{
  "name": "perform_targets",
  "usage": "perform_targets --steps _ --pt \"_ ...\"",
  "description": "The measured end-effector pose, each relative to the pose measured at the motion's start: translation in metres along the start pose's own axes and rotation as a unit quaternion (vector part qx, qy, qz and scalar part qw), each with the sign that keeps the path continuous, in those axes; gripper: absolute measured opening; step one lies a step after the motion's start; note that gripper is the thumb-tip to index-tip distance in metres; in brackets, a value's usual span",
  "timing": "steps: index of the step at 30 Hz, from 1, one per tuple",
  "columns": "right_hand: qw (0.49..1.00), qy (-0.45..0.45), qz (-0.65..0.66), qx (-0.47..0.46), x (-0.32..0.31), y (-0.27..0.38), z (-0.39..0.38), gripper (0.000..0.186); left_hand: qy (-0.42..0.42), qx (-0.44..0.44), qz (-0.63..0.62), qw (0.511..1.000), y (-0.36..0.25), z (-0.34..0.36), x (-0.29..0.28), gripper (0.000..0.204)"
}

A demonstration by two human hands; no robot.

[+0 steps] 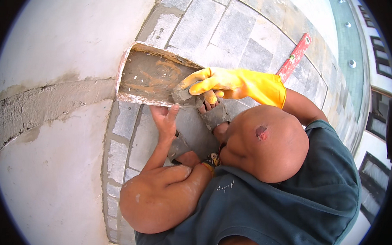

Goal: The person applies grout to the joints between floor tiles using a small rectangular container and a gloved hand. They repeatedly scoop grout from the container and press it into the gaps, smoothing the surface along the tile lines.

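Observation:
A rectangular tub (118,78) with pale, mortar-crusted rims lies tilted against the wall, and wet grey-brown mortar (148,73) coats its inside. My bare left hand (163,119) grips its near side, thumb up by the rim and fingers partly hidden beneath. On my right hand (212,84) is a long yellow rubber glove. Its fingers close over a grey, mortar-covered piece (181,95) at the tub's near right corner; whether that is a tool or a lump of mortar I cannot tell.
A plastered wall (53,130) with a rough ledge runs along the left. Grey stone paving (197,25) with mortar joints covers the ground. A red spirit level (295,57) lies beyond my right arm. My sandalled foot (217,117) and bent knees (268,144) are close below the tub.

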State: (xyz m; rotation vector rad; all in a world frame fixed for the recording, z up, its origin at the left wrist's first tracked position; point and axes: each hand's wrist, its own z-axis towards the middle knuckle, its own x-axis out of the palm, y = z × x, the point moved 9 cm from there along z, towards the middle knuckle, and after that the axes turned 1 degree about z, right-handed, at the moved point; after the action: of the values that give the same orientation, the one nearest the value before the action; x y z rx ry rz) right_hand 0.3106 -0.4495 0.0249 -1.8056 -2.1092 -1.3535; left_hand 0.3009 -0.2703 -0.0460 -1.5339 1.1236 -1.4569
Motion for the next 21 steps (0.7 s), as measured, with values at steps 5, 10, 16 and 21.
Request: perform_targets --steps 5,10,16,21 --pt "0.999 -0.030 0.035 -0.020 -0.002 0.009 -0.011 0.047 -0.031 -0.010 -0.015 0.999 0.009 -0.001 -0.015 0.074" --pt "0.991 -0.103 -0.061 -0.060 -0.022 0.012 -0.008 0.043 -0.035 0.002 -0.012 0.999 0.010 -0.002 -0.026 0.074" --pt "0.920 -0.167 -0.350 -0.049 -0.016 0.022 0.005 0.042 -0.044 0.022 -0.025 0.999 -0.011 -0.004 -0.017 0.078" --pt "0.802 -0.198 -0.549 -0.128 -0.006 0.018 0.032 0.046 -0.002 0.012 -0.024 1.000 -0.016 -0.010 -0.006 0.071"
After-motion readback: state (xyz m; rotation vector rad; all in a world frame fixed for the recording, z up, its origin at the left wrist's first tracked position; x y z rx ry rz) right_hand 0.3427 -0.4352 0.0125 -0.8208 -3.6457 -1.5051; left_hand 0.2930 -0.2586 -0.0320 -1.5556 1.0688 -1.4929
